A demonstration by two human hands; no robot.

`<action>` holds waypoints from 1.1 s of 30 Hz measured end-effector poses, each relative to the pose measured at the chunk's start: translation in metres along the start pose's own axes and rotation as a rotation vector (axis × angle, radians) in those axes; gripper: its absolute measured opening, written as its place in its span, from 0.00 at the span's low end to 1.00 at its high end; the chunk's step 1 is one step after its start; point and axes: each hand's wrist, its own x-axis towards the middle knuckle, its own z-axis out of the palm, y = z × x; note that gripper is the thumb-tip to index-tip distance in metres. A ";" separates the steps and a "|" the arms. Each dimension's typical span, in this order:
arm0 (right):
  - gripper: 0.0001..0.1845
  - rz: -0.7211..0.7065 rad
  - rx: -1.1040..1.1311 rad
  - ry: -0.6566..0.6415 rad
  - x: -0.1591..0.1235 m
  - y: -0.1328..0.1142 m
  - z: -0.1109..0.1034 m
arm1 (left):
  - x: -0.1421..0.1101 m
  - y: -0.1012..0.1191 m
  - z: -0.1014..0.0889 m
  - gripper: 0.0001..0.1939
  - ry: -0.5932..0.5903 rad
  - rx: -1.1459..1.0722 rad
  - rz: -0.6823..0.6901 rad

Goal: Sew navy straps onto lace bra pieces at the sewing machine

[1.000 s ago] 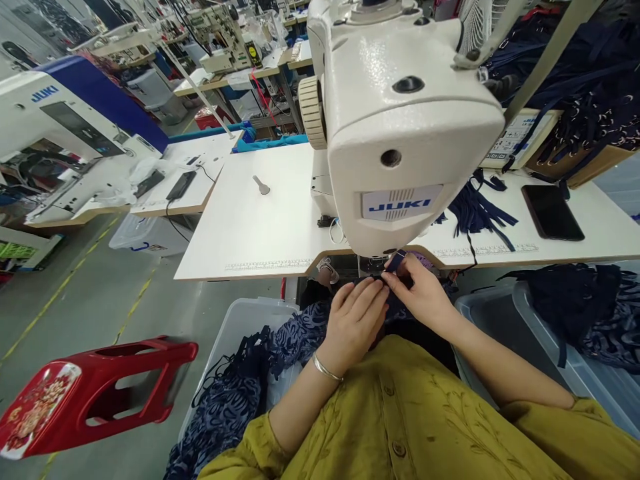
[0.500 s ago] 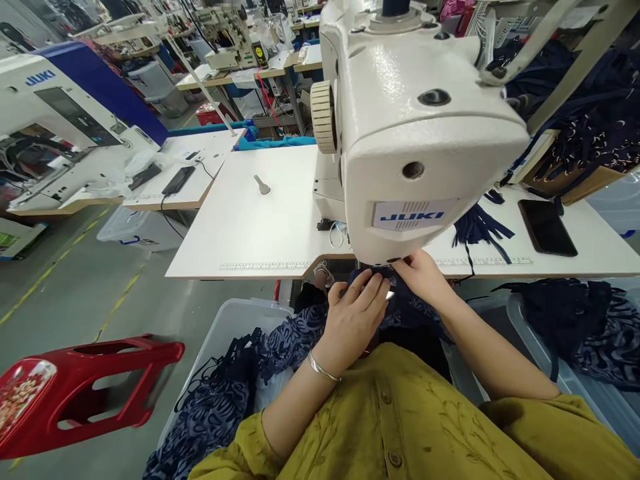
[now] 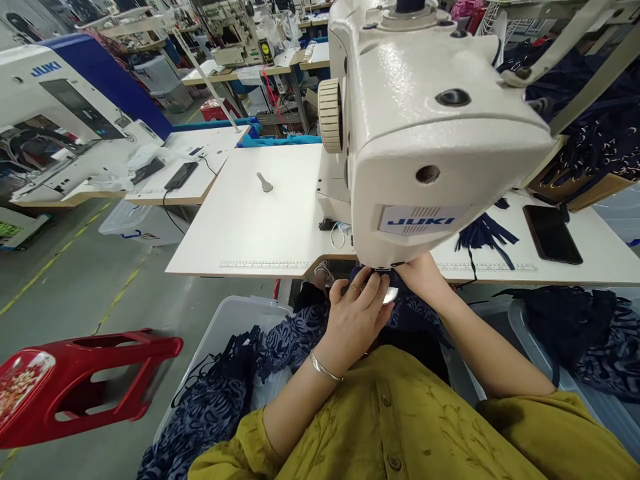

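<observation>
Below the head of a white sewing machine [image 3: 450, 153], both my hands work at a navy patterned garment [image 3: 295, 333]. My left hand [image 3: 353, 321] lies over the cloth with fingers bent down on it and the thumb a little apart. A small shiny white piece [image 3: 391, 295] shows beside its fingertips; its kind is unclear. My right hand [image 3: 425, 280] reaches in from the right, closed on the navy cloth near the needle area. The machine head hides its fingertips. The needle and the stitching spot are out of sight.
Navy garments fill a clear plastic bin [image 3: 220, 313] at the left and another bin [image 3: 520, 333] at the right. On the white table [image 3: 250, 220] are a phone [image 3: 553, 233] and navy strips [image 3: 485, 233]. A red stool [image 3: 95, 387] stands on the floor at left.
The view has shifted slightly. More of the shiny white piece shows beside my left fingers. My right fingertips have slipped farther behind the machine head; both hands otherwise stay in place.
</observation>
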 end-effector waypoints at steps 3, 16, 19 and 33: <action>0.10 -0.013 -0.027 0.017 0.001 -0.001 0.001 | 0.000 0.002 0.000 0.18 0.001 0.045 0.002; 0.17 -0.022 0.044 0.035 0.006 -0.007 0.003 | 0.000 0.007 -0.001 0.19 -0.008 0.090 -0.026; 0.17 -0.016 0.036 0.025 0.006 -0.004 0.004 | 0.000 0.007 0.000 0.19 -0.006 0.090 -0.027; 0.17 0.029 0.002 0.051 0.001 0.015 0.006 | -0.004 0.006 0.001 0.20 -0.004 0.102 -0.046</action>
